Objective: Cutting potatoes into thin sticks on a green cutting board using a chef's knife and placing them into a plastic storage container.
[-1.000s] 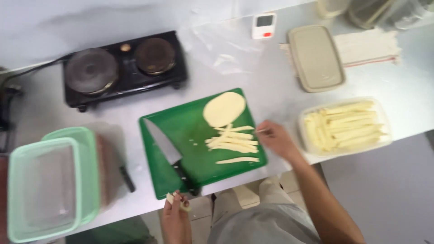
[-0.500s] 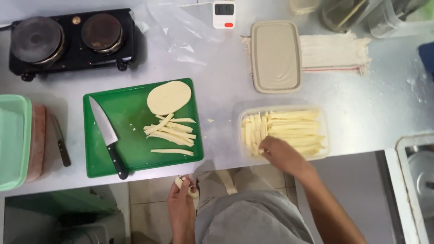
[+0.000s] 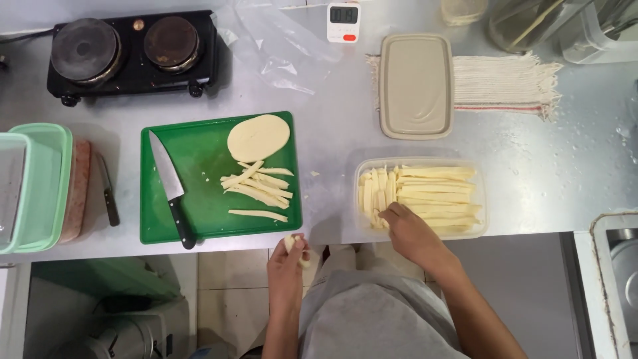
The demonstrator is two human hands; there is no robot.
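My right hand (image 3: 407, 231) rests at the near-left corner of a clear plastic container (image 3: 481, 219) full of pale potato strips (image 3: 425, 189), fingertips among the strips. My left hand (image 3: 288, 258) hangs just off the counter's front edge, pinching a small pale potato piece (image 3: 290, 243). On the green cutting board (image 3: 193, 166) lie a flat oval potato slab (image 3: 258, 137), a loose pile of cut strips (image 3: 256, 186) and a black-handled chef's knife (image 3: 169, 187).
A black two-burner hotplate (image 3: 129, 52) stands at the back left. Stacked mint-green containers (image 3: 36, 186) and a small knife (image 3: 108, 196) sit at the left. A beige lid (image 3: 416, 85), a white cloth (image 3: 505, 83), a timer (image 3: 343, 21) and crumpled clear plastic (image 3: 282, 46) lie behind.
My right hand moved from the strips on the cutting board over to the clear container. The view shifted, so the board now sits further left. My left hand stays at the counter edge.
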